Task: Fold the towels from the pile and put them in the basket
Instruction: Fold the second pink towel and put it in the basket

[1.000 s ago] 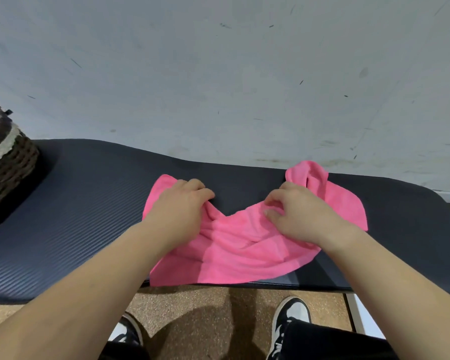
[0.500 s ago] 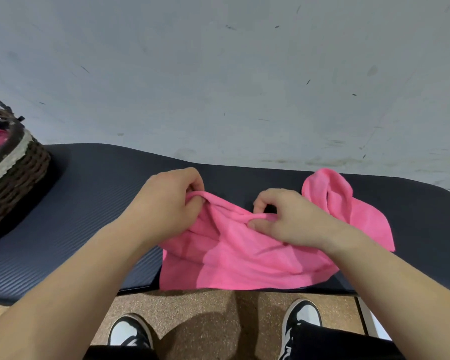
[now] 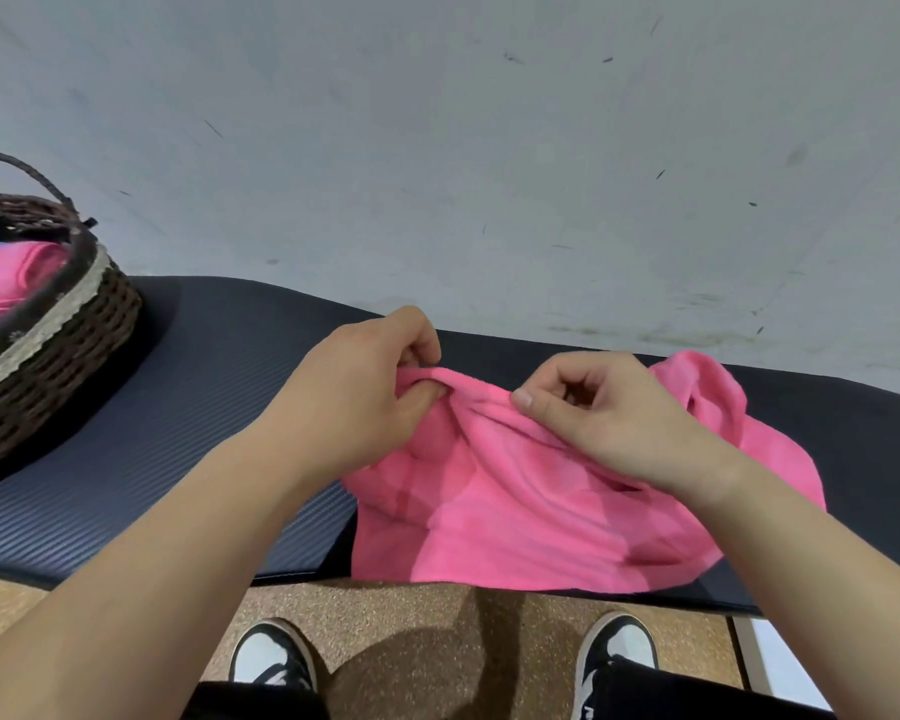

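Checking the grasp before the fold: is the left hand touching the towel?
Touching. The head view shows the left hand pinching the towel at its raised edge.

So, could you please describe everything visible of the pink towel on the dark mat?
The bright pink terry-looking towel lies crumpled and unfolded on the dark ribbed foam mat, its near edge reaching the mat's front. The left hand and right hand each pinch its raised far edge, close together. Its right part bunches up behind the right hand.
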Demonstrator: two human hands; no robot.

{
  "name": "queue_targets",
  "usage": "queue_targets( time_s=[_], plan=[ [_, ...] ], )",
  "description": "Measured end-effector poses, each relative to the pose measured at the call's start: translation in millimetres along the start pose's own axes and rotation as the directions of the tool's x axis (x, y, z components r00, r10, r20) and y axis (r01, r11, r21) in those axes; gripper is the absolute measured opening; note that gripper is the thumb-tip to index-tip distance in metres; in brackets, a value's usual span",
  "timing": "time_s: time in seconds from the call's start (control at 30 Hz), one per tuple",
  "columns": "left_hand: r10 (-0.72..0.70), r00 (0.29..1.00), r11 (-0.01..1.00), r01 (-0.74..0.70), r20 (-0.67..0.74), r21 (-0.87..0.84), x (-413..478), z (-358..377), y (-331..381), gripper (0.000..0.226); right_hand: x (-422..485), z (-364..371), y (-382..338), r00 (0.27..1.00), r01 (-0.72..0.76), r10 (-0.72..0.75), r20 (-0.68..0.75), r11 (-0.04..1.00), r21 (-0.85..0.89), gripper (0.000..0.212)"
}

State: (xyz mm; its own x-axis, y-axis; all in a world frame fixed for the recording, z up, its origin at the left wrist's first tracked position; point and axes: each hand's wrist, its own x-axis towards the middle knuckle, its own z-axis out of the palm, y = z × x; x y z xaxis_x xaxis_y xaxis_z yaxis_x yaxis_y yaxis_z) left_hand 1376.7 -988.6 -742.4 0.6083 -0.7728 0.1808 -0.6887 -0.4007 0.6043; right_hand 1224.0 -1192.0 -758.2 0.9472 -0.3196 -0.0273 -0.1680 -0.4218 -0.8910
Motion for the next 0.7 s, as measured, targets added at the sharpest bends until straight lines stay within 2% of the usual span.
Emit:
queue_targets(
  time_s=[0.13,0.27,0.43,0.53,0.7],
  plan=[
    [-0.026,0.997,0.999,0.023,0.069,0.042,-2.8,-11.9,-5.6,0.007,-0.3,-3.7,-10.2,0.991,0.054,-0.063,-0.117,0.995,-0.079,0.022],
    [-0.100,0.995,0.995,0.100,0.002,0.010,-10.5,-28.1,-1.4,0.009,-9.8,-22.6,-22.8,1.000,-0.029,0.030,0.005,0.977,-0.211,0.039],
    [-0.149,0.984,0.986,0.155,-0.099,0.059,-24.5,-54.5,9.3,0.013,-28.3,-54.5,-24.7,0.995,-0.093,0.102,0.010,0.935,-0.341,0.049],
    [-0.132,0.990,0.980,0.139,-0.053,0.140,-36.5,-81.8,19.7,0.019,-41.4,-69.8,-25.3,0.989,-0.114,0.143,0.038,0.901,-0.419,0.054],
    [-0.119,0.992,0.975,0.107,0.048,0.193,-57.2,-125.8,45.9,0.030,-78.9,-99.7,-46.9,0.981,-0.159,0.189,0.045,0.913,-0.375,0.059]
  ],
)
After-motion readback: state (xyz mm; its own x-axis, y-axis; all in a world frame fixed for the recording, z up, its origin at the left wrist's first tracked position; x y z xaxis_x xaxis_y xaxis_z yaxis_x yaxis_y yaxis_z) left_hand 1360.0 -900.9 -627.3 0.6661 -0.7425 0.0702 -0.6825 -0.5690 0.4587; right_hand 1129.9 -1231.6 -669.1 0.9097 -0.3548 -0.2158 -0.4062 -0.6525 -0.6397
